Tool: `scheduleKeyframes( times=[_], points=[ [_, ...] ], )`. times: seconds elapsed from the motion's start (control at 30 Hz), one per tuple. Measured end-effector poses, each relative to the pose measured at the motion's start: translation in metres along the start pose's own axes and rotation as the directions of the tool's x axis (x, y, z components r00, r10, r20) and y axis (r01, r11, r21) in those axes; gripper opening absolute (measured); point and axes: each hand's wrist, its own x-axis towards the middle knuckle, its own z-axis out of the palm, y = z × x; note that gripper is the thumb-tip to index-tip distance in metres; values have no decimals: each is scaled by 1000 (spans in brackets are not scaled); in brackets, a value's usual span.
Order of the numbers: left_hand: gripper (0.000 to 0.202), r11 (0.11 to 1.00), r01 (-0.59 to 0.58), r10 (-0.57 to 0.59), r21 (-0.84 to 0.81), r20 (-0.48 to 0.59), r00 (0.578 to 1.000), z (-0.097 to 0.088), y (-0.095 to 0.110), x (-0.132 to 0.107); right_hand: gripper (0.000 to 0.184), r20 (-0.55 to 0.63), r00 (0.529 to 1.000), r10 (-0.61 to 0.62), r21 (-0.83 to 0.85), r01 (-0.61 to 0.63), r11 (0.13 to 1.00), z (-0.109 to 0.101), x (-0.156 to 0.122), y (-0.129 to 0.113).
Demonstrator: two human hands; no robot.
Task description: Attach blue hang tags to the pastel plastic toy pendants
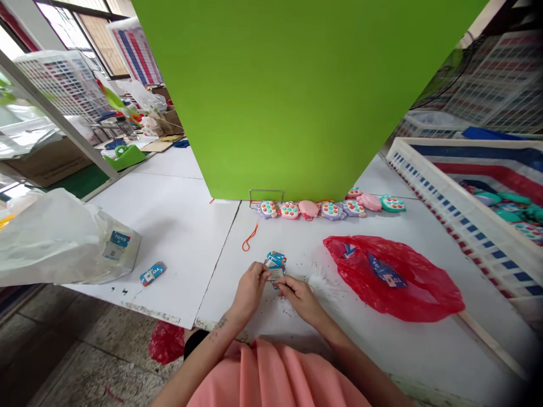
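Note:
My left hand is closed, thumb and fingers pinching a small printed toy tag by its left side. At the lower edge of that tag are the pinched fingertips of my right hand; whatever they grip is too small to make out. More blue-and-white tags lie fanned on the table just beyond my fingers, partly under the held one. An orange cord loop rests beyond my left hand. A row of pastel animal-shaped toys with coloured buttons stretches along the foot of the green panel.
A tall green panel stands at the back. On the right are a red plastic bag with tags and a white crate of toys. At left lie a clear bag and a bundle of tags. The table has a seam.

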Motion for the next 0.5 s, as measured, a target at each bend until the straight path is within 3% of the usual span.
scheduleKeyframes(
  times=[0.1,0.2,0.3,0.37,0.43,0.47,0.5],
  points=[
    [25,995,71,-81,-73,-134,988,-13,-1,5,21,-1,999,38,-13,-38,999,-2,-3,-2],
    [28,994,82,-97,-71,-245,965,-28,-16,13,22,101,995,-3,-42,8,999,-10,-2,-8],
    [30,992,109,-85,60,-311,947,-40,-43,17,21,170,975,-144,-180,174,968,-34,15,-9],
    [29,977,141,-78,158,-350,934,-44,-61,18,25,127,979,-158,-367,194,910,-62,41,-5],
    [26,969,148,-66,197,-371,926,-43,-74,17,30,8,999,-37,-601,34,798,-100,75,4],
    [25,966,140,-53,216,-368,929,-42,-77,16,33,-65,994,85,-708,-106,698,-120,92,8],
    [25,961,131,-37,244,-356,934,-40,-80,16,35,-136,982,132,-736,-190,650,-141,109,14]
  ],
)
